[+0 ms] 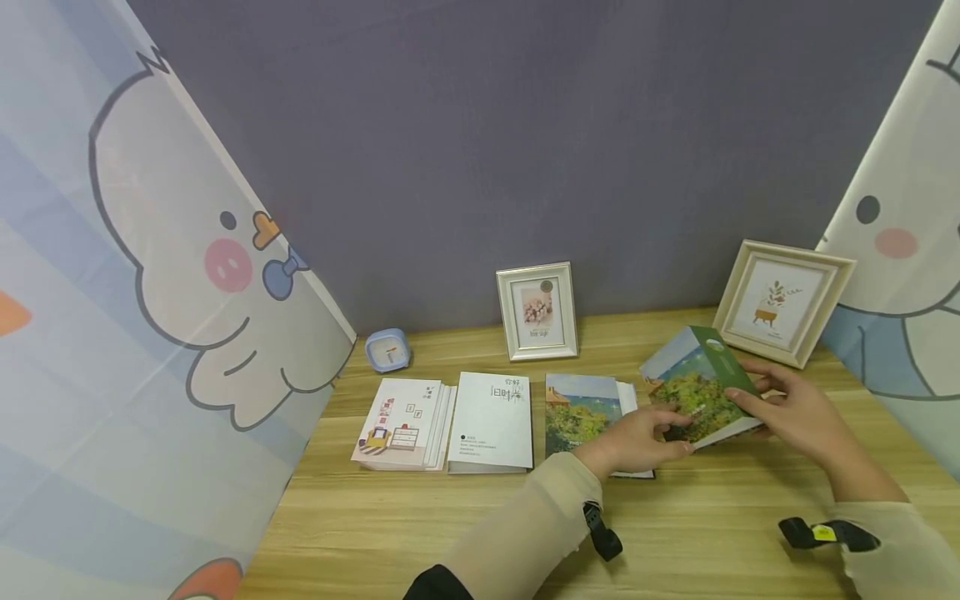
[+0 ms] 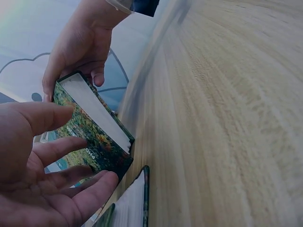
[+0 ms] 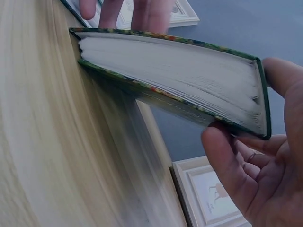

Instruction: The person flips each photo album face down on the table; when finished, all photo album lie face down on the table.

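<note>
My right hand (image 1: pixel 791 412) grips a thick photo album (image 1: pixel 693 379) with a painted landscape cover, thumb and fingers on either side of its green spine. In the right wrist view the album's white page edges (image 3: pixel 165 66) face the camera, and it is tilted above the wooden table. My left hand (image 1: pixel 637 437) is at the album's lower left corner, its fingers extended and spread against or close to the cover; contact is hard to tell. Under the left forearm's side lies a matching photo album (image 1: pixel 581 408), partly hidden by that hand.
Left of these lie a white album (image 1: pixel 487 429) and another white one with a room drawing (image 1: pixel 397 425). A small blue clock (image 1: pixel 387 350), a silvery picture frame (image 1: pixel 510 317) and a cream picture frame (image 1: pixel 810 308) stand along the back by the grey wall.
</note>
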Demonstrator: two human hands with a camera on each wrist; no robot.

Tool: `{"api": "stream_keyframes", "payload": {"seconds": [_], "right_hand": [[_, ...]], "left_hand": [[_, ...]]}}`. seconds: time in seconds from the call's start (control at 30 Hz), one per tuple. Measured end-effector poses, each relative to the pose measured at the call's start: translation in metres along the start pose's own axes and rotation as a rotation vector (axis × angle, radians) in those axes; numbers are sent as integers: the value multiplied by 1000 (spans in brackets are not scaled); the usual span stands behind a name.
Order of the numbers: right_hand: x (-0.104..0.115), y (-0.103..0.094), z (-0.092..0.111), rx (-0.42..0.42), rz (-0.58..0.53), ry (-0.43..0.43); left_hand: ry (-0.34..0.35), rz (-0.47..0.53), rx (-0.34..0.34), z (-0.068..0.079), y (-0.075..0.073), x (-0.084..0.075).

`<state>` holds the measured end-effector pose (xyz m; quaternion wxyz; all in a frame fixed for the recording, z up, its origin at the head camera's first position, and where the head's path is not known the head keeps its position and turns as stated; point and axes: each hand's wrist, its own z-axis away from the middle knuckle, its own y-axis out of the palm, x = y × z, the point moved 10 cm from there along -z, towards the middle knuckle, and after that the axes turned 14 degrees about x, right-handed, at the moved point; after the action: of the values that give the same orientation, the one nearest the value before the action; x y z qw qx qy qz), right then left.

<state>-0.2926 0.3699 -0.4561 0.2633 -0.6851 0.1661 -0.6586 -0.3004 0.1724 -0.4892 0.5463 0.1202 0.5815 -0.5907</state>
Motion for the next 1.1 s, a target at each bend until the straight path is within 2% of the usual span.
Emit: {"api": "stream_keyframes", "payload": {"seconds": [0.33, 0.7, 0.9, 1.1], "right_hand": [[-9, -4, 0, 31, 14, 19], [-26, -2, 2, 124, 95, 121], [-32, -4, 2, 146, 132, 140], [-37, -4, 3, 159, 134, 158]], "left_hand": [[-39, -212, 0, -2, -1, -3], [-125, -465, -75, -4, 3, -8], [-133, -461, -110, -4, 2, -7], [-118, -352, -118, -5, 1, -1]]}}
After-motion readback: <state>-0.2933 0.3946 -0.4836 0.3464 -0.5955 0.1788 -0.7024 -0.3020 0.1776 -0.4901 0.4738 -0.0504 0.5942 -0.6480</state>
